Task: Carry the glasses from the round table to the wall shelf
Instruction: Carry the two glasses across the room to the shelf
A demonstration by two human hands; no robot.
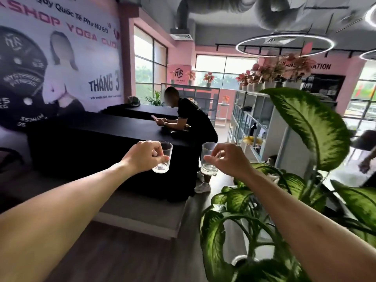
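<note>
Both my arms are stretched out in front of me, each hand carrying a clear empty drinking glass. My left hand (145,155) grips the left glass (163,164) from its left side, fingers wrapped round it. My right hand (225,159) grips the right glass (208,157) from its right side. Both glasses are upright, held in the air about chest height, a short gap between them. A white open shelf unit (256,119) with several compartments stands ahead on the right. No round table is in view.
A long table under a black cloth (97,139) runs along the left on a low grey platform. A person in black (189,123) leans on it, looking at a phone. A large leafy plant (284,190) crowds the right foreground. The wood floor aisle runs between them.
</note>
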